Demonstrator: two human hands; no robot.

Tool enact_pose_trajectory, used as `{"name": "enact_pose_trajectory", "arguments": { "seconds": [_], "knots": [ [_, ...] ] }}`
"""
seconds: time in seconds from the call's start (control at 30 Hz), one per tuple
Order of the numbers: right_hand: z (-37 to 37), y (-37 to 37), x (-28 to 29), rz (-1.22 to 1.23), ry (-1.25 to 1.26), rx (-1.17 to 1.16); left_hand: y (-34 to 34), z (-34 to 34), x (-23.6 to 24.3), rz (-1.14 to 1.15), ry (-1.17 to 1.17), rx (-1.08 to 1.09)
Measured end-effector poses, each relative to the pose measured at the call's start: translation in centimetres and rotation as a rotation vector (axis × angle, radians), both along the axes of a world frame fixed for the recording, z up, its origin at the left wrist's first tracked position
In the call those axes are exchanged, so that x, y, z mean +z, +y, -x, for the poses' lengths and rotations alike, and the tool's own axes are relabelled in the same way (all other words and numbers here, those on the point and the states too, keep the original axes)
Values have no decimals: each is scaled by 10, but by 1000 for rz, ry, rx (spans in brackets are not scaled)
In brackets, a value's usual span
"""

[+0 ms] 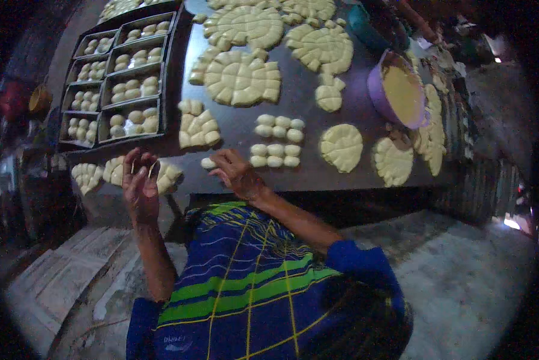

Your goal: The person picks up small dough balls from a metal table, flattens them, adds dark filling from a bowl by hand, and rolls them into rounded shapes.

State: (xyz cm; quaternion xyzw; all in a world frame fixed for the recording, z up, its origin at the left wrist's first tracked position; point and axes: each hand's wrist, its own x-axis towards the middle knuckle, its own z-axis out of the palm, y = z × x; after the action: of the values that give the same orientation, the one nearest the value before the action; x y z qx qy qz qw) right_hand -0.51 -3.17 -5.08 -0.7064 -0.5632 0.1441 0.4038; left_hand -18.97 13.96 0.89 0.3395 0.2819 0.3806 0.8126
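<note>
My left hand (140,183) is raised off the table edge, palm toward me, fingers curled and apart, with nothing in it that I can make out. Behind it lies a cut slab of pale dough (164,174). My right hand (236,173) rests on the dark table (353,114), fingers spread, fingertips beside a single small dough ball (208,162). Just right of that hand sit two rows of rolled dough balls (275,155), with another two rows (279,126) above them.
Dark baking trays (116,78) filled with dough balls stand at the back left. Several scored round dough discs (242,77) cover the table. A purple bowl (395,90) of pale batter sits at the right. A blue, green and yellow cloth (251,282) covers my lap.
</note>
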Motion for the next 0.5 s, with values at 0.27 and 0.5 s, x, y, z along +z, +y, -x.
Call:
{"name": "enact_pose_trajectory", "arguments": {
  "seconds": [0.27,0.5],
  "knots": [
    [-233,-67,5,90,-240,-977,-25,-32,-6,118,35,-102],
    [-368,-79,-51,285,-415,-1001,-39,-75,4,25,34,-230]
  ]
}}
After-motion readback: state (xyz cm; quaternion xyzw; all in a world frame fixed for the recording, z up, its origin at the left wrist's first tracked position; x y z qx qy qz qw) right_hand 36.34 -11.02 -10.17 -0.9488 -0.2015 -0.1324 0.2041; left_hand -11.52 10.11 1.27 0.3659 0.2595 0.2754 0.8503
